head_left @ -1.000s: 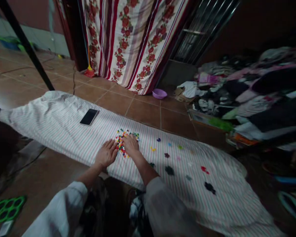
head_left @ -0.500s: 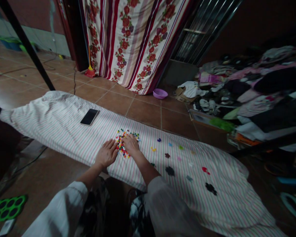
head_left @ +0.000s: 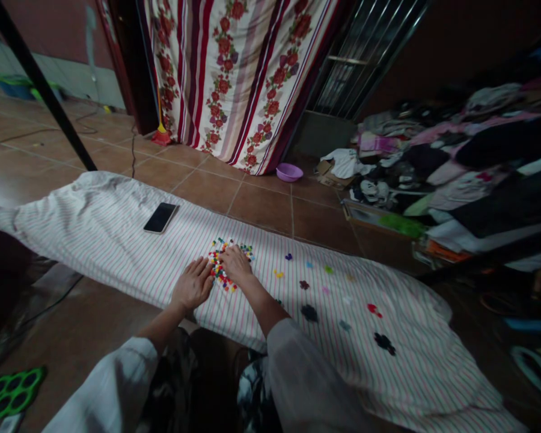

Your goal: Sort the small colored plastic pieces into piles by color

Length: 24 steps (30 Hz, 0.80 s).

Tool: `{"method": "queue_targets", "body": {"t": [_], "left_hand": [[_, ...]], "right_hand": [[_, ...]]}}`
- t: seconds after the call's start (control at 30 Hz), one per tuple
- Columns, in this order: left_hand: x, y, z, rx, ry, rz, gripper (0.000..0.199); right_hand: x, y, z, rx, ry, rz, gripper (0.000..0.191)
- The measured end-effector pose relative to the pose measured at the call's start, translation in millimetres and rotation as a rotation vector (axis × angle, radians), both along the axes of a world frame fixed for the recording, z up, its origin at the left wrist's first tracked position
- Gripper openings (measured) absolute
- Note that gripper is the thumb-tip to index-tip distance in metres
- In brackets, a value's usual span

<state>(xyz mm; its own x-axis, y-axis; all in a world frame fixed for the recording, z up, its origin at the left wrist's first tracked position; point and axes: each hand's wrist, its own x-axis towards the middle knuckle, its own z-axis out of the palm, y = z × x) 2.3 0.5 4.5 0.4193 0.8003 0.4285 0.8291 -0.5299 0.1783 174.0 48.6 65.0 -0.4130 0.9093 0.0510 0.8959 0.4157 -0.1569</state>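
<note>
A loose heap of small multicoloured pieces (head_left: 220,281), bead-like in size, lies on a striped cloth (head_left: 342,373). My left hand (head_left: 193,284) rests flat at the left edge of the heap, fingers stretched out and touching the outer pieces. Over the middle of the heap, my right hand (head_left: 235,263) has its fingers bent down and close together; whatever is between the fingertips is too small to make out. To the right, pieces are sorted by colour in little groups, among them a black group (head_left: 384,344), a red group (head_left: 374,310) and a yellow group (head_left: 278,273).
A phone (head_left: 161,217) lies on the cloth left of the heap. Beyond the far edge, a purple basin (head_left: 289,172) stands on the tiled floor below a floral curtain (head_left: 234,78). Piled clothes (head_left: 460,156) fill the right side. Black poles (head_left: 49,96) rise at the left.
The whole view has shifted slightly. My right hand's fingers have moved a little within the heap, while my left hand stays flat beside it.
</note>
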Motion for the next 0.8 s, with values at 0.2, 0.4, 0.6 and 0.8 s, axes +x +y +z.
{"method": "queue_targets", "body": {"t": [0.2, 0.4, 0.6, 0.8], "left_hand": [[0, 0, 1.6, -0.003, 0.012, 0.005, 0.045], [-1, 1, -0.9, -0.001, -0.012, -0.008, 0.046], [-3, 1, -3.9, 0.015, -0.029, -0.028, 0.046], [-4, 3, -7.8, 0.032, -0.040, -0.056, 0.046]], "right_hand": [[4, -3, -3.6, -0.014, 0.278, -0.092, 0.012], [7, -11, -2.2, -0.005, 0.408, -0.262, 0.012], [14, -30, 3.4, -0.060, 0.621, -0.309, 0.018], [37, -53, 3.3, -0.112, 0.894, -0.372, 0.019]]}}
